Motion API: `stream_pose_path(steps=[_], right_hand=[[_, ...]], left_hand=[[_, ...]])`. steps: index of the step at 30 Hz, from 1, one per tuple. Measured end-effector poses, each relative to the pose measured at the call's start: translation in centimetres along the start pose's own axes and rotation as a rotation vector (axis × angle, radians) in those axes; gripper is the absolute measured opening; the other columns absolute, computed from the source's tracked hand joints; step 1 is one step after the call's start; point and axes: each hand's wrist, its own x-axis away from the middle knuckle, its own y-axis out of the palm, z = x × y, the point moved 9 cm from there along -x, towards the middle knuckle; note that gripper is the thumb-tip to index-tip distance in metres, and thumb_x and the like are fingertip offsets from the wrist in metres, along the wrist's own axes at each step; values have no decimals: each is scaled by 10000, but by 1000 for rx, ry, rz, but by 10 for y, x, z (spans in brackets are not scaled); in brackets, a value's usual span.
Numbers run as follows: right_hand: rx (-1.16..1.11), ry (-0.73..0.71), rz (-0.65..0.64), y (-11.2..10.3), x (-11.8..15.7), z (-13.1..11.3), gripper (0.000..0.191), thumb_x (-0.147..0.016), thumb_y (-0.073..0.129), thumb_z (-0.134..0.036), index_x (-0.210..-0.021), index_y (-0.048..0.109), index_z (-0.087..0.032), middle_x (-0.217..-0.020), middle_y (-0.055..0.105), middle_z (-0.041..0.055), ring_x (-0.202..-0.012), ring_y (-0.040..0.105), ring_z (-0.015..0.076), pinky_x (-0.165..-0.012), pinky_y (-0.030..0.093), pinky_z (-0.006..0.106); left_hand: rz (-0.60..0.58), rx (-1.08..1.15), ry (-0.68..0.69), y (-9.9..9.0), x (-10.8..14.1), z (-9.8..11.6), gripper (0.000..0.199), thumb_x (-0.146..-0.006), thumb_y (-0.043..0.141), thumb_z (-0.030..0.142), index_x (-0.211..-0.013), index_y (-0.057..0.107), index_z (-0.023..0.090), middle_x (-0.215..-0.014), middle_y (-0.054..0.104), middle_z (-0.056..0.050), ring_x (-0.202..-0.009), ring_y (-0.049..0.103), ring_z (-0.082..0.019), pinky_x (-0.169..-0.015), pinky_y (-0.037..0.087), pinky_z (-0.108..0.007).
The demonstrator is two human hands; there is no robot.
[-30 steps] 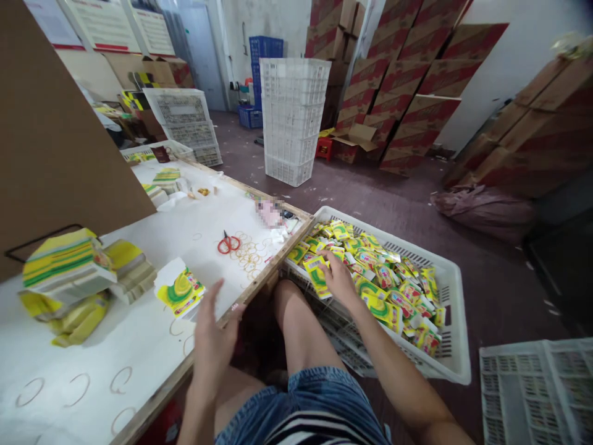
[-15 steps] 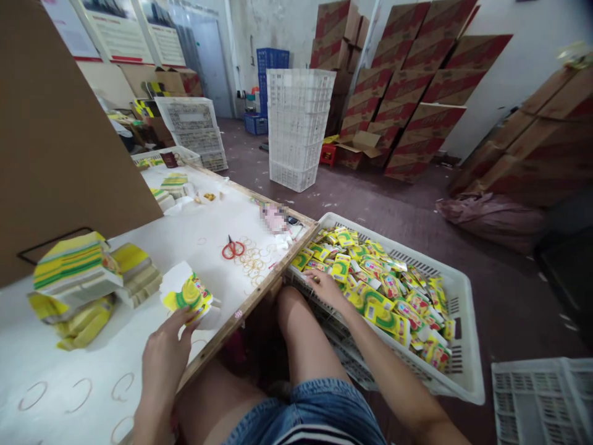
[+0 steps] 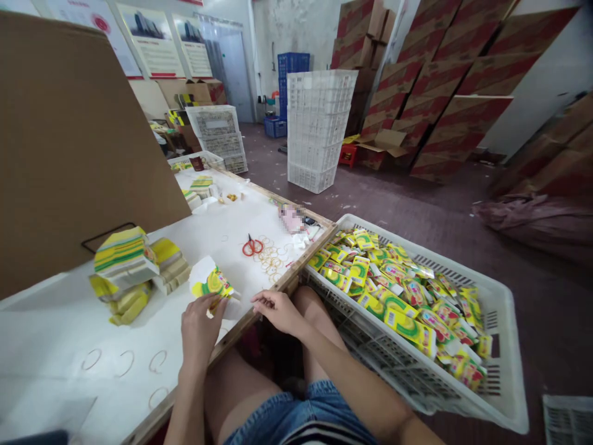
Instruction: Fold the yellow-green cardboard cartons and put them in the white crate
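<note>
My left hand [image 3: 202, 324] pinches a small stack of flat yellow-and-green printed cartons [image 3: 214, 283] at the near edge of the white table [image 3: 171, 321]; white flaps stick out from the stack. Just to its right, over the wooden table rim, hovers my right hand [image 3: 280, 314], its fingers loosely bent and apart, with nothing visible in them. Beside my right forearm stands a white plastic crate [image 3: 507, 346], filled with small yellow, green and red packs [image 3: 401, 303]. Larger bundles of the same cartons [image 3: 123, 259] lie on the table to the left.
Red-handled scissors [image 3: 252, 247] and scattered rubber bands [image 3: 271, 262] lie on the table. A big cardboard sheet [image 3: 83, 154] stands at the left. Stacked white crates [image 3: 319, 130] and brown-red cardboard boxes [image 3: 430, 93] stand on the floor beyond.
My right hand has moved left from the crate's near rim to the table edge, close to my left hand. My left hand keeps the cartons. The view has turned left.
</note>
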Motion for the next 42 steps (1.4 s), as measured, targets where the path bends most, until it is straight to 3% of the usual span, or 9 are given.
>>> stream_pose_path(steps=[3, 6, 10, 17, 19, 22, 25, 30, 42], right_hand=[[-59, 25, 37, 0, -2, -2, 276, -785, 646, -460, -768, 713, -192, -642, 674, -1, -602, 577, 143, -601, 452, 262], [-130, 73, 95, -10, 1, 0, 422, -795, 590, -566, -763, 702, -160, -596, 637, 5, -501, 493, 110, -494, 382, 237], [-192, 107, 219, -40, 15, 4, 396, -726, 681, -535, -827, 687, -152, -634, 613, -8, -512, 461, 94, -494, 361, 229], [-259, 100, 388, -69, 43, 17, 376, -702, 727, -448, -923, 579, -183, -713, 649, 3, -666, 613, 163, -656, 486, 293], [-291, 64, 440, -75, 50, 16, 392, -702, 736, -418, -959, 534, -202, -754, 670, 9, -703, 640, 177, -709, 504, 319], [-316, 37, 419, -76, 59, 12, 353, -755, 703, -416, -982, 533, -205, -793, 689, 25, -712, 651, 178, -716, 509, 322], [-337, 79, 333, -68, 70, 10, 346, -762, 707, -454, -947, 581, -190, -781, 697, 38, -676, 648, 179, -654, 507, 303], [-329, 89, 290, -67, 82, -1, 374, -730, 749, -484, -933, 665, -181, -839, 720, 53, -760, 661, 196, -738, 518, 319], [-81, 76, 393, -78, 92, 4, 275, -786, 693, -432, -784, 660, -158, -702, 657, 30, -646, 593, 178, -617, 491, 286]], left_hand=[[127, 66, -24, -16, 6, 8, 309, -903, 491, 369, -836, 719, 171, -897, 758, -124, -851, 676, -270, -817, 491, -393], [206, 235, 118, -26, 22, 47, 240, -914, 494, 260, -898, 721, 181, -951, 757, -112, -932, 676, -245, -896, 488, -396], [-2, 508, 328, -7, 44, 106, 243, -908, 504, 169, -988, 724, 232, -995, 759, -77, -1003, 677, -216, -910, 521, -367], [-229, 804, 269, 25, 59, 132, 246, -899, 526, 190, -958, 752, 269, -1013, 758, -74, -1060, 669, -251, -974, 505, -445], [-217, 898, 178, 27, 58, 129, 214, -874, 583, 219, -1009, 739, 276, -1113, 728, -79, -1166, 611, -271, -1034, 453, -466], [-121, 1102, -182, 34, 55, 102, 355, -850, 635, 331, -1197, 642, 259, -1321, 614, -98, -1280, 517, -286, -1094, 383, -468], [-328, 1435, -421, 59, 60, 106, 455, -812, 662, 460, -1190, 637, 206, -1251, 660, -119, -1230, 558, -308, -1047, 428, -454], [-620, 1782, -433, 67, 66, 142, 545, -688, 759, 524, -1095, 692, 168, -1123, 721, -138, -1133, 617, -330, -965, 480, -429], [-408, 1535, -588, 83, 70, 126, 427, -717, 754, 444, -1007, 619, 160, -923, 751, -77, -854, 705, -230, -774, 547, -329]])
